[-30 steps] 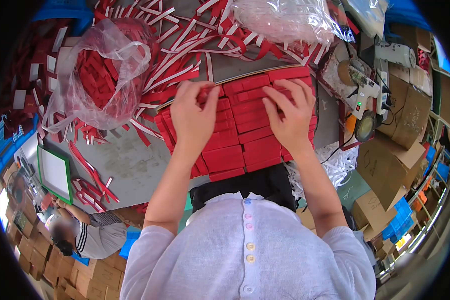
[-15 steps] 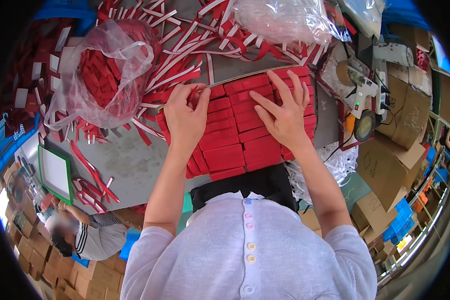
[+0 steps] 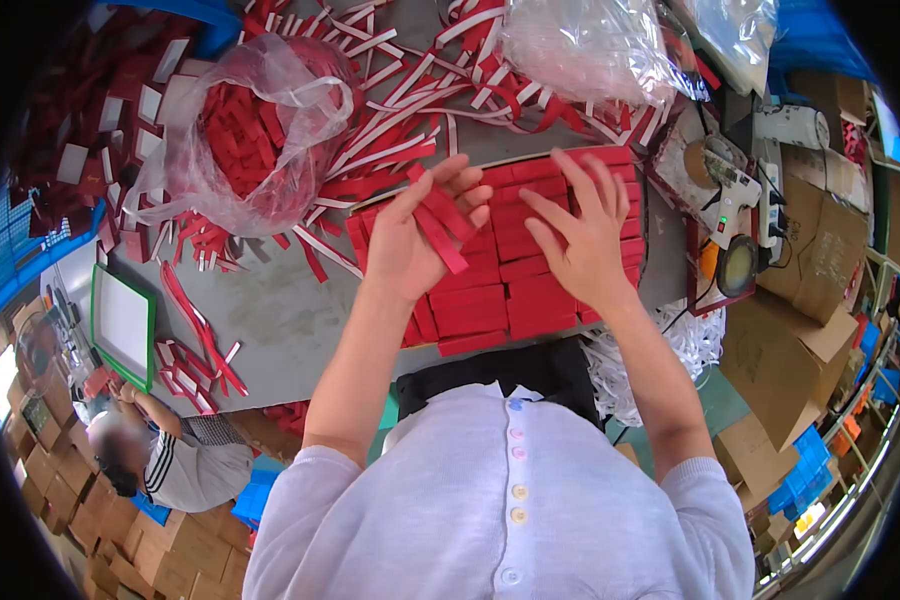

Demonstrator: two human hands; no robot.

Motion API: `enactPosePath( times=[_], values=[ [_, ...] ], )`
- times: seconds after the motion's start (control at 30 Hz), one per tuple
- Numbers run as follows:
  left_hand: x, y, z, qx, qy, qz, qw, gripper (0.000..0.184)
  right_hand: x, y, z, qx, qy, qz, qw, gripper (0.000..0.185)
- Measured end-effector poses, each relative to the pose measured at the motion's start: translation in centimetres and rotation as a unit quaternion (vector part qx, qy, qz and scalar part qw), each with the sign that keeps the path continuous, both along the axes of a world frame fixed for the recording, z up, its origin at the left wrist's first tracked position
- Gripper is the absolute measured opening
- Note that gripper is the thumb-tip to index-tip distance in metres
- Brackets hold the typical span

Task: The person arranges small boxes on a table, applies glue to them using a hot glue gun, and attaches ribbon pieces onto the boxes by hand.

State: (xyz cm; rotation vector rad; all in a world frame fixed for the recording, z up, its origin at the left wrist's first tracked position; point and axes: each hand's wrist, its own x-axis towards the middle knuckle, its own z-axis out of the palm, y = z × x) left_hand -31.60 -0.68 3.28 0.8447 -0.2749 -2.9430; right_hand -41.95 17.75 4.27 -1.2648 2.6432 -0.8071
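Palm up, my left hand (image 3: 405, 240) has its fingers curled over a few small flat red strips (image 3: 440, 232). It is above the left part of a carton packed with rows of red bundles (image 3: 475, 298). Over the right part of the same rows is my right hand (image 3: 588, 235), fingers spread and holding nothing. Whether its fingertips touch the bundles, I cannot tell. Part of the carton's thin edge shows along the back; my hands hide some of the rows.
A clear plastic bag (image 3: 315, 105) of red pieces stands at left, with red and white ribbons (image 3: 395, 140) strewn behind. A green-rimmed tray (image 3: 122, 325) lies at the left edge. Right are a glue gun (image 3: 727, 190) and tape roll. A person sits lower left.
My left hand has lifted off the rows and turned palm up, now showing red strips in it. My right hand stays over the rows. The whole view has shifted slightly.
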Motion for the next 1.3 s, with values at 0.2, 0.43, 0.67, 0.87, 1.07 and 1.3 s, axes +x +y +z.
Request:
enactPosePath(
  times=[0.2,0.43,0.67,0.87,1.07,1.3],
  values=[
    [-0.2,2.3,0.7,0.058,0.035,0.001,0.998,0.039,3.6,-1.9,3.1,-0.203,-0.326,-0.104,0.917,0.019],
    [0.5,3.5,0.8,0.076,0.028,-0.014,0.997,0.041,3.7,-1.6,2.6,-0.148,-0.369,-0.143,0.907,0.013],
    [0.7,4.4,0.9,0.066,0.011,-0.025,0.997,0.043,4.4,-1.4,1.8,-0.141,-0.265,-0.075,0.951,0.015],
    [1.0,4.2,1.1,0.068,-0.045,-0.015,0.997,0.040,4.2,-0.7,2.1,-0.173,-0.372,-0.164,0.897,0.009],
    [2.3,2.8,0.0,-0.231,-0.169,-0.185,0.940,0.027,2.9,1.2,2.4,-0.167,-0.531,-0.201,0.806,0.007],
    [1.1,4.2,0.7,-0.481,-0.184,-0.182,0.837,0.017,1.7,2.3,0.6,-0.121,-0.502,-0.131,0.846,0.013]
  ],
)
